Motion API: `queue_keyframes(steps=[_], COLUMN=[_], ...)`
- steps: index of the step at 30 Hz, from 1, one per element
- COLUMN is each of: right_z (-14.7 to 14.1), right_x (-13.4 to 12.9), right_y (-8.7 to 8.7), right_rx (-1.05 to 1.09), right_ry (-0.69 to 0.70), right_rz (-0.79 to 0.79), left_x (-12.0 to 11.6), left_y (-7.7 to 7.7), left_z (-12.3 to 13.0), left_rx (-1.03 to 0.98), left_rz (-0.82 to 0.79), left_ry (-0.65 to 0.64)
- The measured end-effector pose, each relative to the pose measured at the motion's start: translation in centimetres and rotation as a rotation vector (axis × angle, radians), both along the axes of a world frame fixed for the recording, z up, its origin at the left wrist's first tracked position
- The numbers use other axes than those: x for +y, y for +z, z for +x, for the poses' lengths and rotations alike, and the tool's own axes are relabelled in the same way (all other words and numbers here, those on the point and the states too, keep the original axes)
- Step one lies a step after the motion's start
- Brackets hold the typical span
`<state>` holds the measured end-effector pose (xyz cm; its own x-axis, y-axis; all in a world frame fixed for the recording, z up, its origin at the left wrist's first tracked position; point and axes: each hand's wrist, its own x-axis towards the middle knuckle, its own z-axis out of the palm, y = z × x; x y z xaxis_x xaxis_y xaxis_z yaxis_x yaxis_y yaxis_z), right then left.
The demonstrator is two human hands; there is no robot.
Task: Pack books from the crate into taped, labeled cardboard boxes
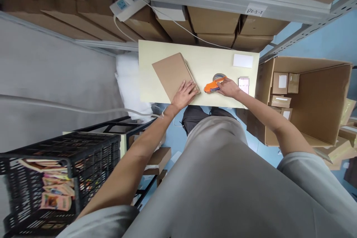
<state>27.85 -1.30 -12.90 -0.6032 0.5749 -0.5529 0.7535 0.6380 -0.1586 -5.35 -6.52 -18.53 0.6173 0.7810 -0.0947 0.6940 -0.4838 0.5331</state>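
Observation:
A brown cardboard box (pixel 173 72) lies at an angle on the left half of the cream table (pixel 146 81). My left hand (pixel 184 95) rests on the box's near right corner, fingers spread over its top and edge. To the right of the box, my right hand (pixel 228 87) is wrapped round an orange tape dispenser (pixel 212 85), whose front end points left toward the box. The grey tape roll (pixel 219 76) shows at its far side. Behind the right wrist a phone (pixel 243 84) with a lit screen lies on the table.
A white block or stack of labels (pixel 243 61) sits at the table's back right. Shelves with boxes (pixel 213 20) and a power strip (pixel 126 7) run behind. A large open carton (pixel 320 100) with small boxes stands right; a black crate (pixel 97 167) stands lower left.

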Motion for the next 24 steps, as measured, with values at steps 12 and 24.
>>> queue_keyframes(steps=[12, 24], right_z=[-10.0, -11.7], right_x=[1.6, 7.3], right_y=[4.4, 16.2], right_rx=[-0.079, 0.247], right_ry=[-0.316, -0.718], right_rz=[-0.075, 0.146], left_x=[0.6, 4.7], left_y=[0.2, 9.1], left_z=[-1.6, -2.2], left_rx=[0.011, -0.388], left_rz=[-0.024, 0.128], left_ry=[0.018, 0.415])
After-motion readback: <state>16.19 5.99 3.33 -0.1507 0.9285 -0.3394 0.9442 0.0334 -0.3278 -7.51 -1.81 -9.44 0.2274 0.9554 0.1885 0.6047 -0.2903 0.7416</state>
